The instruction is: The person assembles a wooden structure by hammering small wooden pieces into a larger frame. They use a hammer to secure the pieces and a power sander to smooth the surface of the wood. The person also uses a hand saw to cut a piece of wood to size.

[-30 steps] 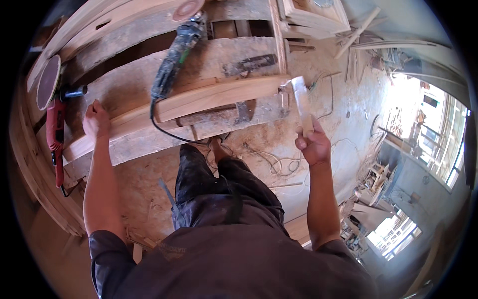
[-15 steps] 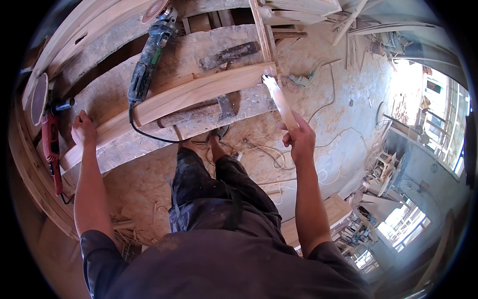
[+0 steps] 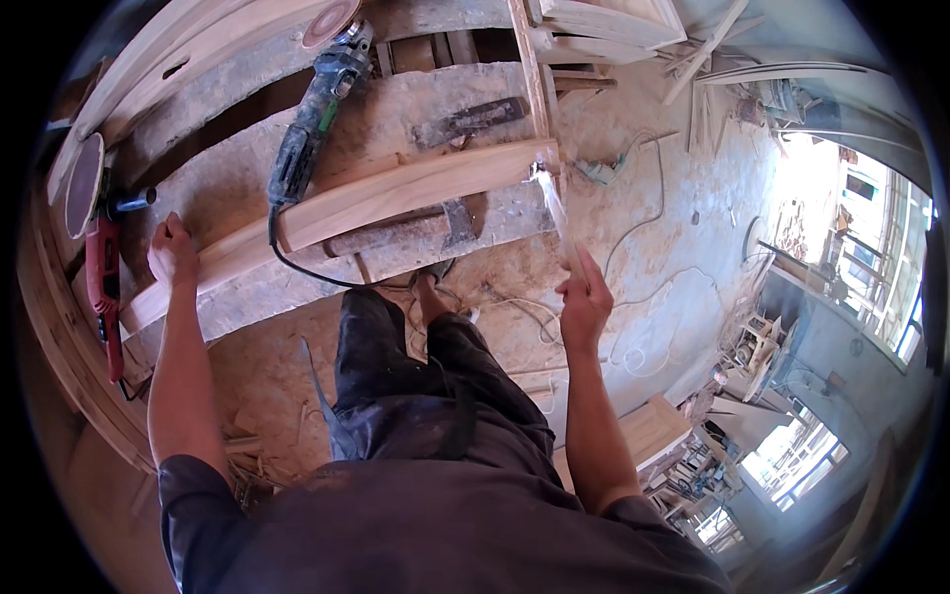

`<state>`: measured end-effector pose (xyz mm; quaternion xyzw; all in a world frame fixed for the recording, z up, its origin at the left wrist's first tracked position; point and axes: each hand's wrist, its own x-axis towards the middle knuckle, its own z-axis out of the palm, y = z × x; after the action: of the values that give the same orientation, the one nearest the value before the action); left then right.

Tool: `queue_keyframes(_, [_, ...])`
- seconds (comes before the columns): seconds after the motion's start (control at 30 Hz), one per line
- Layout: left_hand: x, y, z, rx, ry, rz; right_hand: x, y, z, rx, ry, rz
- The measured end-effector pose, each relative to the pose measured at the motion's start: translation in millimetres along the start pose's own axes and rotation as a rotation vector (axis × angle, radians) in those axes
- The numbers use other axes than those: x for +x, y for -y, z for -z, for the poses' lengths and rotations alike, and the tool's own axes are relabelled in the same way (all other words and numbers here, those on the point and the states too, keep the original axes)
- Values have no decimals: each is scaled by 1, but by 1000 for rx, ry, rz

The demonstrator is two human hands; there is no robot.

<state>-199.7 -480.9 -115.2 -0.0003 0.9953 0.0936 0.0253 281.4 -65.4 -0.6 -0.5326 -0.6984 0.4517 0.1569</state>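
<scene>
A thin wooden strip (image 3: 556,218) is pinched in my right hand (image 3: 586,302). White, glue-like paste coats its far end, which meets a white-smeared spot near the right end of a long pale wooden board (image 3: 396,196). My left hand (image 3: 173,254) is by the board's left part, its forearm crossing over the wood. Those fingers are curled closed, and whatever they may hold is hidden. Beyond the board lies a dark angle grinder (image 3: 305,148) with a round disc and a black cord running over the board. An axe-like tool (image 3: 416,230) lies on the near side.
The board rests on a rough, dusty bench (image 3: 237,315). A red grinder (image 3: 103,267) sits at the far left. A dark-handled tool (image 3: 485,117) lies beyond the board. Cords (image 3: 661,188) trail over the floor, and wooden frames (image 3: 604,25) stand at the back.
My right hand has moved slightly left and lower in the view, and the strip stands more upright, its coated tip still at the board's end. My left hand stays by the board.
</scene>
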Motion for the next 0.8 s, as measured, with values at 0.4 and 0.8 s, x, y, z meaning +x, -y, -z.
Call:
queue_keyframes(0.4, [-14,-13,4,-34,-32,44,2,47,19,675,-14,-377])
queue_keyframes(0.8, [-41,-30,46,-322,-52,-28,71,355,-285,573,774,22])
